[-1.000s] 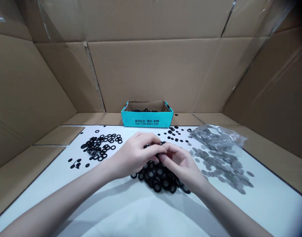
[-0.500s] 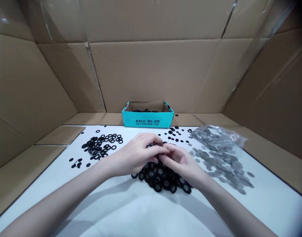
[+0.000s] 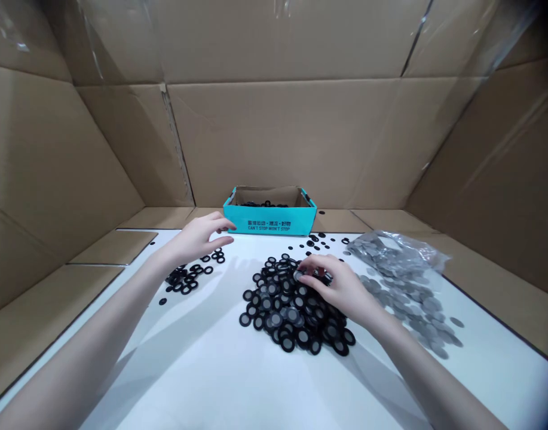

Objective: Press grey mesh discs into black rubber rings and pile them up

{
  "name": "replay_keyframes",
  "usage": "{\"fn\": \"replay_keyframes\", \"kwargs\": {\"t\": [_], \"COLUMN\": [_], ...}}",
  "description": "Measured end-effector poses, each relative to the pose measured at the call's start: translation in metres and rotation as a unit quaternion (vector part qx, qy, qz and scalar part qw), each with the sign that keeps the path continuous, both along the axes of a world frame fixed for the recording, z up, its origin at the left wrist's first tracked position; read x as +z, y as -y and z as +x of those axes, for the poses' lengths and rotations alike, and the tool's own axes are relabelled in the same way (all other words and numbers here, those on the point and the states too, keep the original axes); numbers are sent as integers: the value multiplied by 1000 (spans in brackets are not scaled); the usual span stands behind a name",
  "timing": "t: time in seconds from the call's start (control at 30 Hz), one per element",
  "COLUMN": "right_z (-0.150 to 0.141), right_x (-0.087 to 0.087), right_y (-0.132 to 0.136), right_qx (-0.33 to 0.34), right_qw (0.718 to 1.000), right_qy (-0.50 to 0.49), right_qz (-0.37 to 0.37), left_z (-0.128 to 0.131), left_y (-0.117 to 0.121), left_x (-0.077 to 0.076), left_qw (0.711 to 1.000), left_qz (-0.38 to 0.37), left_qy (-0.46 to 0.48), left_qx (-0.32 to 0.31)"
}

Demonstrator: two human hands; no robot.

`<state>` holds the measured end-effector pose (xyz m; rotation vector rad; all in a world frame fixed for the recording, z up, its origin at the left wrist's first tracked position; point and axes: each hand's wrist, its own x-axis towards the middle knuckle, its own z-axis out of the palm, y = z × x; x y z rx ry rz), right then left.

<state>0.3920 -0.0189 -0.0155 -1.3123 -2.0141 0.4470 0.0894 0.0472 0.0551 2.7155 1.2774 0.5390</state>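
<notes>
In the head view my left hand [image 3: 202, 236] hovers above the loose black rings [image 3: 190, 278] on the left, near the box's front corner. Its fingers are apart with nothing between them. My right hand [image 3: 339, 283] is at the upper right of a heap of black rings with grey centres [image 3: 282, 304]. Its thumb and forefinger are closed on a small grey disc [image 3: 299, 275]; whether a black ring surrounds it is hard to make out. The other right fingers curl behind, partly hidden.
A turquoise box [image 3: 269, 221] holding black rings stands at the back. On the right, a clear plastic bag [image 3: 394, 254] of grey discs lies beside a spread of loose grey discs [image 3: 417, 310]. Small black pieces [image 3: 316, 239] are scattered behind the heap. Cardboard walls [image 3: 278, 137] enclose the table.
My hands were together over the heap and have parted. The left has swung left and away, over the loose rings; the right has shifted slightly right, uncovering more of the heap.
</notes>
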Motion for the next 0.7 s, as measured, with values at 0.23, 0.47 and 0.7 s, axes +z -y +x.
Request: {"fn": "replay_keyframes", "kwargs": {"t": [0.23,0.47,0.7], "right_z": [-6,-1,-1], "right_x": [-7,2,2], "right_y": [-1,1,-4], "right_qx": [13,-67,-72], "right_qw": [999,990,981], "right_qy": [-4,-96,-157], "right_qz": [45,78,84], "left_z": [-26,-66,-84], "left_y": [-21,-45,-63], "left_x": [-7,-25,-51], "left_qw": [993,952,915], "left_qz": [-51,-136,-179], "left_qy": [-65,-171,-241], "left_qx": [88,213,268]}}
